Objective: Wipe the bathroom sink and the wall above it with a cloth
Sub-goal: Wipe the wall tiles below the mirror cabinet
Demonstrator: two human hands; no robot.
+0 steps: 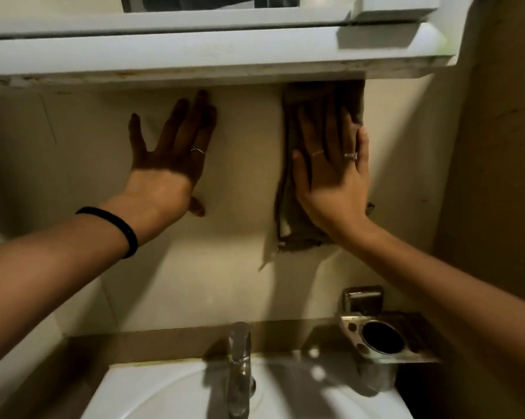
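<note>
1. Grey-brown folded cloth (pixel 297 219) lies flat against the cream tiled wall (pixel 243 182), on the right side of the scene, with its top edge tucked just under the white cabinet ledge (pixel 194 55).
2. Its long axis runs up and down the wall; one loose corner hangs below the rest at the lower left.
3. The right hand (pixel 333 170) is on the cloth, palm pressed flat and fingers (pixel 306 128) straight and spread, pointing up toward the ledge. It pins the cloth to the wall by pressure and does not curl round it.
4. Most of the cloth lies under and above the palm, so a stroke has no room upward; unwiped wall lies below toward the sink and to the left, and I judge the coming move would be a pull down or a sweep left.
5. The left hand (pixel 170 158) rests flat on bare wall, well apart from the cloth to its left, fingers straight and splayed, holding nothing. It looks like a brace. A black band (pixel 119 228) circles that wrist.
6. Both forearms reach far and up from the near edge, the right one crossing above the metal toothbrush holder (pixel 385 337).
7. Below, the chrome tap (pixel 240 364) stands at the back of the white ceramic sink (pixel 152 394).
</note>
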